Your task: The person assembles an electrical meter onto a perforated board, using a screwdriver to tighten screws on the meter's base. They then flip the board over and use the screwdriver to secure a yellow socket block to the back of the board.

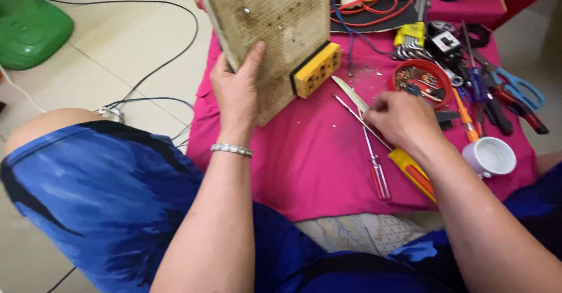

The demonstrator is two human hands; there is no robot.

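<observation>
left hand (237, 88) gripping perforated metal case (272, 21) upright, right hand (401, 120) closing on yellow-handled screwdriver (410, 167), casing apparently unopened, screws probably left.

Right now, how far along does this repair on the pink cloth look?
Early to middle, I'd guess. Done: tools are laid out, with a red dish of small parts. In hand: the left hand holds the perforated metal case upright, its yellow terminal block showing; the right hand rests on the cloth above the yellow-handled screwdriver. Left: the case looks unopened.
</observation>
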